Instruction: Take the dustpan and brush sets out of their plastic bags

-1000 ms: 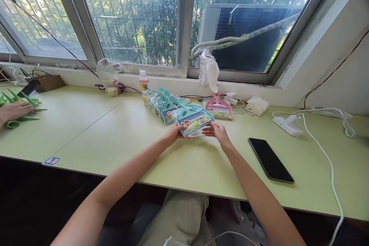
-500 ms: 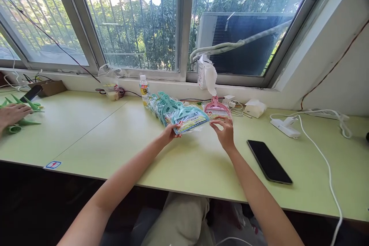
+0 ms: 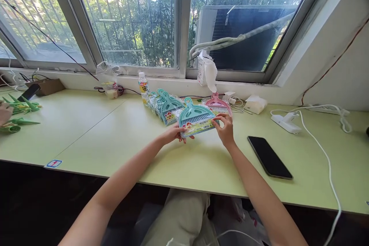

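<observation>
A teal dustpan-and-brush set point(image 3: 196, 117) in clear wrap, with a printed label, is held above the table, its handle pointing to the window. My left hand point(image 3: 174, 133) grips its lower left corner, some fingers underneath. At the right edge of the label, my right hand point(image 3: 224, 126) pinches the pack between thumb and fingers. Just behind on the left lies a pile of similar teal sets point(image 3: 167, 105). A pink set point(image 3: 217, 103) rests behind my right hand, which partly hides it.
A bottle point(image 3: 143, 87) stands behind the teal pile. Right of my right arm lies a black phone point(image 3: 269, 157). A white power strip point(image 3: 286, 123) and cable are farther right. Another person's hand point(image 3: 5, 113) is at far left near green plastic pieces point(image 3: 24, 105).
The held teal set has tilted up, so its handle and brush now show clearly. My right hand has closed on its right edge. The other person's hand has moved left.
</observation>
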Action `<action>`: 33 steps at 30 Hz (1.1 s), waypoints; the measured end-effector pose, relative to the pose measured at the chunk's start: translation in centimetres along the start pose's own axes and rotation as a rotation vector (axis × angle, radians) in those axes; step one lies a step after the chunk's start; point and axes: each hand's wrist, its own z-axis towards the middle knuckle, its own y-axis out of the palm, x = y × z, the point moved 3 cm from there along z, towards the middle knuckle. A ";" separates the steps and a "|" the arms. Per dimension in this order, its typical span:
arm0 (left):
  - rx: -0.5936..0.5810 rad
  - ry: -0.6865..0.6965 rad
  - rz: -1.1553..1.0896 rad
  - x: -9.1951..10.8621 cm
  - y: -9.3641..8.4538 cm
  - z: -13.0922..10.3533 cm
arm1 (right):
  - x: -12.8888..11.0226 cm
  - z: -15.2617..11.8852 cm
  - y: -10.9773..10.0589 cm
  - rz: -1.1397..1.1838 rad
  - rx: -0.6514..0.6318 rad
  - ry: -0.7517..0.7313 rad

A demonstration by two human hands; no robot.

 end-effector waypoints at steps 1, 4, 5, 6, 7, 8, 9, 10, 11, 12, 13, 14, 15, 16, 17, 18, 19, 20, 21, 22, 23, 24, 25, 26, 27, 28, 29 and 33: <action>-0.006 0.011 0.003 0.0 0.0 0.0 | 0.0 -0.1 0.1 0.000 -0.001 0.003; -0.022 0.035 0.008 -0.1 0.1 0.1 | 0.1 -0.3 0.5 0.056 -0.006 0.052; -0.024 0.041 0.012 -0.1 0.1 0.1 | 0.2 -0.4 0.7 0.104 -0.011 0.093; -0.022 0.045 0.017 -0.1 0.1 0.1 | 0.4 -0.5 0.9 0.163 -0.026 0.150; -0.016 0.048 0.025 -0.1 0.1 0.0 | 0.7 -0.5 1.1 0.231 -0.061 0.226; -0.009 0.048 0.036 0.0 0.1 0.0 | 1.0 -0.6 1.4 0.306 -0.118 0.316; -0.002 0.044 0.050 0.0 0.1 0.0 | 1.3 -0.8 1.7 0.386 -0.189 0.412; 0.001 0.038 0.066 0.1 0.1 -0.1 | 1.5 -0.9 2.0 0.467 -0.263 0.500; 0.002 0.030 0.081 0.1 0.2 -0.1 | 1.7 -1.0 2.2 0.545 -0.325 0.574; 0.002 0.020 0.096 0.1 0.3 -0.1 | 1.8 -1.1 2.3 0.615 -0.362 0.628; 0.000 0.008 0.109 0.1 0.3 -0.1 | 1.9 -1.1 2.3 0.672 -0.370 0.664; 0.003 -0.002 0.118 0.1 0.4 0.0 | 1.9 -1.1 2.2 0.712 -0.357 0.687; 0.015 -0.008 0.123 0.1 0.5 0.0 | 2.0 -1.1 2.2 0.735 -0.336 0.701; 0.039 -0.004 0.121 0.1 0.6 0.1 | 2.0 -1.0 2.1 0.749 -0.313 0.712; 0.072 0.014 0.111 0.1 0.7 0.2 | 2.1 -1.0 2.0 0.758 -0.293 0.722; 0.106 0.045 0.095 0.1 0.8 0.3 | 2.2 -1.0 2.0 0.764 -0.274 0.730; 0.136 0.081 0.079 0.2 0.9 0.3 | 2.2 -1.0 2.0 0.767 -0.256 0.738; 0.160 0.114 0.071 0.2 1.1 0.3 | 2.3 -1.0 1.9 0.768 -0.242 0.744; 0.181 0.136 0.080 0.1 1.2 0.4 | 2.3 -1.0 1.9 0.765 -0.232 0.750; 0.203 0.146 0.101 0.0 1.4 0.4 | 2.3 -1.0 1.9 0.759 -0.228 0.751; 0.241 0.146 0.129 -0.1 1.5 0.5 | 2.2 -1.1 1.9 0.752 -0.229 0.747; 0.295 0.142 0.155 -0.3 1.5 0.6 | 2.2 -1.1 1.9 0.745 -0.238 0.738; 0.354 0.137 0.175 -0.5 1.4 0.7 | 2.0 -1.1 1.9 0.742 -0.253 0.724; 0.408 0.125 0.190 -0.7 1.1 0.8 | 1.9 -1.2 2.0 0.740 -0.270 0.707; 0.450 0.108 0.203 -0.9 0.9 0.9 | 1.8 -1.2 2.0 0.735 -0.288 0.691; 0.480 0.089 0.222 -1.1 0.6 1.0 | 1.8 -1.3 2.2 0.723 -0.306 0.677; 0.502 0.071 0.254 -1.2 0.3 1.1 | 1.8 -1.3 2.3 0.705 -0.324 0.666; 0.633 0.049 0.566 -1.1 -0.7 1.0 | 2.7 -1.5 2.7 0.568 -0.355 0.632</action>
